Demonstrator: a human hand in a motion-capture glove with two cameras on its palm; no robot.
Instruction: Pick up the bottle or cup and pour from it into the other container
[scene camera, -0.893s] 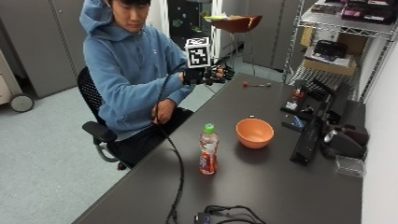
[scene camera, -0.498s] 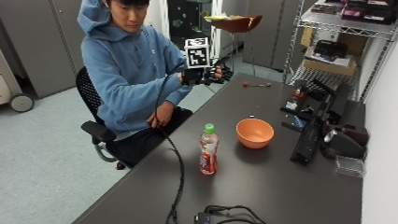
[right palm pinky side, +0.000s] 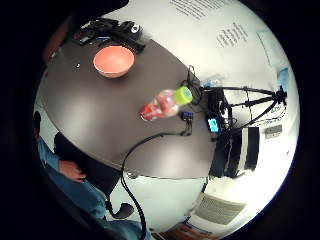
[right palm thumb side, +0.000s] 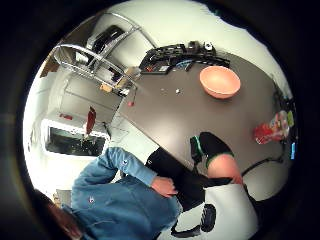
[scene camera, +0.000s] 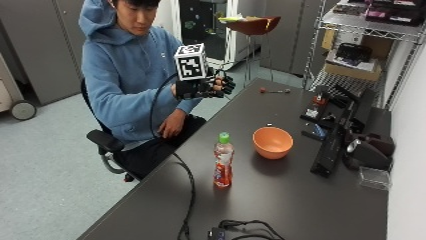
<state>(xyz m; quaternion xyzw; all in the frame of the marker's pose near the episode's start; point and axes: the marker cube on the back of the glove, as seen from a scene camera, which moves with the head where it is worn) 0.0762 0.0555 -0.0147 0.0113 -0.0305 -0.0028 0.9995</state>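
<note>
In the outside view a clear bottle (scene camera: 223, 162) of red drink with a green cap stands upright on the dark table (scene camera: 279, 205). An orange bowl (scene camera: 272, 142) sits a short way behind and to the right of it. My gloved right hand (scene camera: 208, 87) hangs in the air over the table's left edge, well above and behind the bottle, with its fingers loosely curled and nothing in them. The little finger side palm view looks down from a distance on the bottle (right palm pinky side: 165, 104) and the bowl (right palm pinky side: 114, 60). The thumb side view also shows the bottle (right palm thumb side: 272, 127) and the bowl (right palm thumb side: 220, 81).
Dark devices and stands (scene camera: 333, 135) line the table's right side, with a clear box (scene camera: 373, 177) beside them. A cable bundle (scene camera: 233, 231) lies at the near edge. A wire shelf rack (scene camera: 359, 50) stands behind. The person's bare left hand (scene camera: 163, 131) rests on the lap.
My gloved hand has drifted a little toward the person and slightly down. The bottle and the bowl have not moved.
</note>
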